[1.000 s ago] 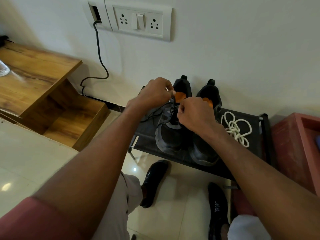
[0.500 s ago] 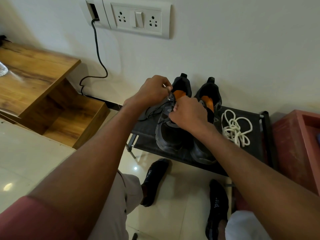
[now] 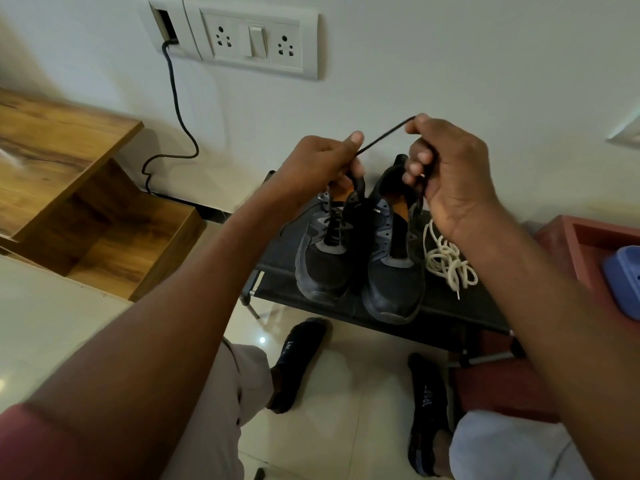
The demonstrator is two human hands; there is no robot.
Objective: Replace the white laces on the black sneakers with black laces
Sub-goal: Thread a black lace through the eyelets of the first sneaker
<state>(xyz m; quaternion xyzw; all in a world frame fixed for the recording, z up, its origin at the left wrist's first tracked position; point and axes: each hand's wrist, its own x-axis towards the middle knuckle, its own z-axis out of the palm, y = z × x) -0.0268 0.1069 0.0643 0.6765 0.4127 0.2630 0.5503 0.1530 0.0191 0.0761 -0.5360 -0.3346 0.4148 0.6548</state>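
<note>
Two black sneakers stand side by side on a low black rack (image 3: 450,317), toes toward me: the left sneaker (image 3: 323,258) carries black lacing, the right sneaker (image 3: 394,268) shows an open tongue. A black lace (image 3: 384,136) stretches taut between my hands above the shoes. My left hand (image 3: 318,164) pinches one part of it over the left sneaker. My right hand (image 3: 450,174) grips the other part, raised above the right sneaker. A bundle of white laces (image 3: 446,261) lies on the rack to the right.
A wooden side unit (image 3: 69,188) stands at the left. A black cable (image 3: 173,116) runs from the wall socket panel (image 3: 256,43). A red bin (image 3: 588,244) with a blue object (image 3: 623,282) sits at the right. My socked feet (image 3: 298,362) rest on the tiled floor.
Both hands have risen from the left sneaker's tongue, drawing the black lace up and taut between them; the right hand moved right and higher.
</note>
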